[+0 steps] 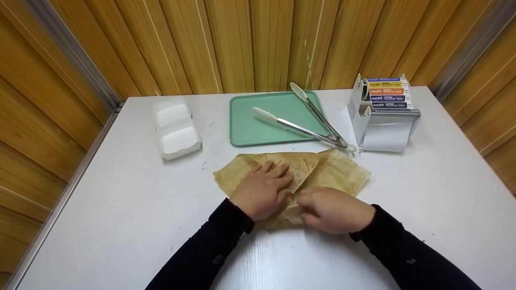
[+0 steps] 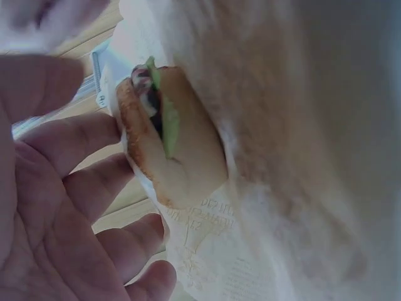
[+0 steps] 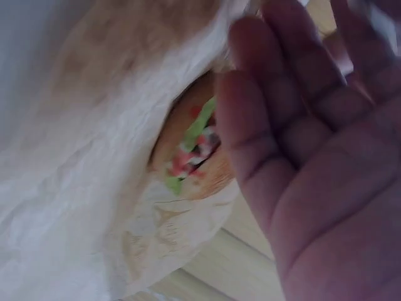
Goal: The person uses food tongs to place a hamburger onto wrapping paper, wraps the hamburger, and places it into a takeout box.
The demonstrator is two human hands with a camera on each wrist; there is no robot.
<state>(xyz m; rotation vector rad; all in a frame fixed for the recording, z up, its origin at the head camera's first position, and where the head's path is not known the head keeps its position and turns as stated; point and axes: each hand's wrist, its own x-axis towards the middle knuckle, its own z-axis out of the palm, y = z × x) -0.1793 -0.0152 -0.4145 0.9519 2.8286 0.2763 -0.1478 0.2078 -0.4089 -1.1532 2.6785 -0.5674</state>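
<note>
Bench (image 1: 121, 225), far side: white box (image 1: 179, 133), left; green tray (image 1: 250, 125), centre, tongs (image 1: 298, 128) across it; label dispenser (image 1: 385, 133), right. Left hand (image 1: 264, 189): released, spread on paper wrapper (image 1: 342, 173). Right hand (image 1: 334, 209): released, fingers extended, near side. Filled bun (image 2: 188, 144): inside wrapper, centre.

One left hand (image 1: 263, 191), one right hand (image 1: 336, 209); at them, one burger (image 2: 197, 138), one wrapper (image 1: 342, 173); beyond, one tray (image 1: 248, 133), one pair of tongs (image 1: 302, 129); leftward, one box (image 1: 176, 127); rightward, one dispenser (image 1: 385, 135).
</note>
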